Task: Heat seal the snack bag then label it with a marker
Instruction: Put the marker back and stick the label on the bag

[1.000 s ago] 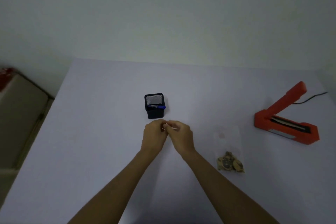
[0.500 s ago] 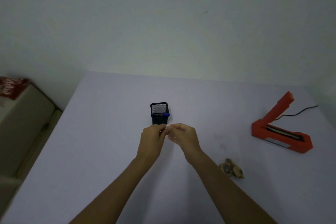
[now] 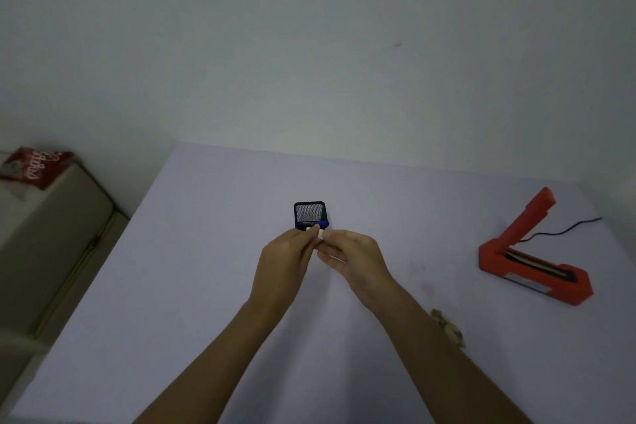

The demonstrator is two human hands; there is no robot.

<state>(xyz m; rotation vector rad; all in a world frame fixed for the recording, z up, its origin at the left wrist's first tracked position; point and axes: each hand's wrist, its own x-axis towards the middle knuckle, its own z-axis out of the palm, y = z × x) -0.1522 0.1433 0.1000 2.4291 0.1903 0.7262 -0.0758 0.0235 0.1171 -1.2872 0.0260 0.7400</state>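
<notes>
Both hands meet over the middle of the table, just in front of a black mesh pen holder (image 3: pixel 309 213). My left hand (image 3: pixel 285 262) and my right hand (image 3: pixel 351 258) pinch a small white object (image 3: pixel 320 234) between their fingertips; most of it is hidden and I cannot tell what it is. A blue marker (image 3: pixel 323 224) pokes out of the holder's front edge. The clear snack bag (image 3: pixel 447 329) lies flat to the right, its brown snacks partly hidden behind my right forearm. The orange-red heat sealer (image 3: pixel 533 272) stands at the far right with its arm raised.
The sealer's black cord (image 3: pixel 564 229) trails off toward the table's right edge. Left of the pale table (image 3: pixel 206 268) is a beige seat or sofa (image 3: pixel 44 244) with a red packet (image 3: pixel 34 165) on it. A plain wall rises behind the table.
The view has tilted upward, so the table sits lower in frame. Both hands stay together on the small white object and have drawn closer to the pen holder.
</notes>
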